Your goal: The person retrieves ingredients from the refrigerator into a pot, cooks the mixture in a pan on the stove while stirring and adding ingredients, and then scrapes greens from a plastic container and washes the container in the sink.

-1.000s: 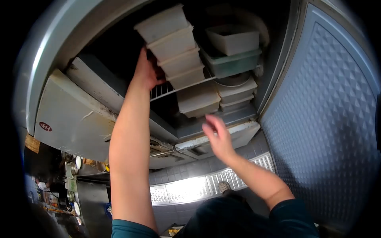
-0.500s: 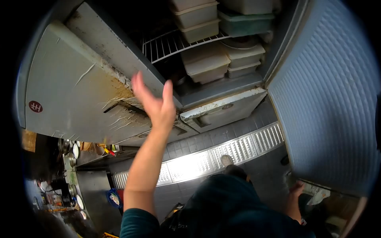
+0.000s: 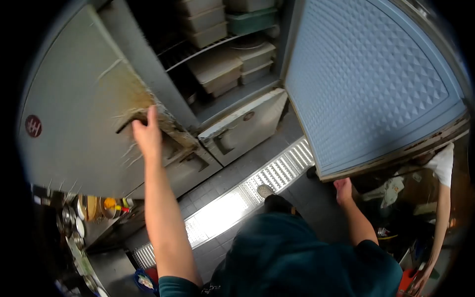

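Observation:
My left hand (image 3: 147, 136) is at the worn, stained left refrigerator door (image 3: 74, 119), its fingers hooked at the dark handle recess (image 3: 127, 124) and its thumb pointing up. My right hand (image 3: 343, 191) is closed, right by the lower edge of the wide-open right door (image 3: 366, 74), whose inner side is blue and quilted. Whether it grips that edge I cannot tell. Between the doors, the open compartment holds stacked white lidded tubs (image 3: 215, 74) and a green tub (image 3: 251, 21) around a wire shelf (image 3: 200, 50).
Below the compartment a small lower door (image 3: 242, 126) stands ajar. A metal drain grating (image 3: 217, 220) crosses the tiled floor. Pans and utensils crowd a counter (image 3: 104, 225) at left. At right, another person's arm (image 3: 439, 218) reaches down beside a red object (image 3: 406, 281).
My left hand has moved from the air before the compartment onto the left door's handle. The view has shifted, showing more of the right door's inner side and another person's arm.

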Demonstrator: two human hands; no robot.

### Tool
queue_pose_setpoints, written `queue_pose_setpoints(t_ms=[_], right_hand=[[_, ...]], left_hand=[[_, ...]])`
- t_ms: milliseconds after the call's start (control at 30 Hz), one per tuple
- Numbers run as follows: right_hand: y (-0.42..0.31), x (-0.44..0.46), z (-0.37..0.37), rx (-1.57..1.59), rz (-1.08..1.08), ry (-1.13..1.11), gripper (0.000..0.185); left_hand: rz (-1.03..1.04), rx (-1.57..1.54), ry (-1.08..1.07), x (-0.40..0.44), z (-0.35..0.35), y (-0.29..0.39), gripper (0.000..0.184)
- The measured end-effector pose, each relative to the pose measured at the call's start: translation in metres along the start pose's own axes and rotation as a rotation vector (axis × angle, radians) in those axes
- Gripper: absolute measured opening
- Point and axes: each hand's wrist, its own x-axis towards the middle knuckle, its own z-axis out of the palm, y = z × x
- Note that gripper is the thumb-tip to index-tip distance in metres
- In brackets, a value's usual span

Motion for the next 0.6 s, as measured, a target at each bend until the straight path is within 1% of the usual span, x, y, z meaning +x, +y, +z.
queue_pose_setpoints(t_ms=[33,67,133,200,267,333,400,433,467,533,567,600], right_hand=[[0.017,-0.009,0.007,-0.027,-0.001,-0.066,0.023],[0.022,-0.031,0.036,-0.022,0.068,-0.008,0.023],[0.050,-0.058,0.071,-0.092,0.103,-0.123,0.027],[0.081,-0.067,0.099,-0.264,0.140,-0.420,0.039],[0.050,-0.115,0.179,-0.435,0.199,-0.642,0.048],[0.060,-0.124,0.211,-0.612,0.131,-0.945,0.059],[0.068,-0.129,0.237,-0.767,-0.004,-1.078,0.059],[0.070,-0.132,0.251,-0.823,-0.062,-1.138,0.060],[0.072,-0.136,0.263,-0.882,-0.118,-1.198,0.060],[0.074,-0.143,0.282,-0.995,-0.141,-1.256,0.062],[0.076,-0.145,0.287,-1.051,-0.136,-1.281,0.062],[0.078,-0.149,0.292,-1.107,-0.133,-1.301,0.062]], left_hand=[[0.054,0.028,0.027,-0.018,-0.006,-0.005,0.056],[0.109,0.060,0.055,-0.039,-0.015,-0.012,0.055],[0.098,-0.018,0.000,-0.091,-0.053,-0.007,0.052],[0.054,-0.185,-0.134,-0.140,-0.104,-0.002,0.046],[0.003,-0.272,-0.171,-0.185,-0.154,-0.010,0.042],[0.024,-0.515,-0.153,-0.223,-0.199,-0.054,0.049],[0.026,-0.499,-0.033,-0.272,-0.248,-0.116,0.054],[0.016,-0.488,0.012,-0.291,-0.272,-0.130,0.054],[0.000,-0.477,0.057,-0.307,-0.293,-0.139,0.055],[-0.074,-0.684,0.254,-0.331,-0.327,-0.130,0.054],[-0.045,-0.679,0.243,-0.340,-0.352,-0.139,0.057],[-0.058,-0.656,0.366,-0.350,-0.369,-0.146,0.058]])
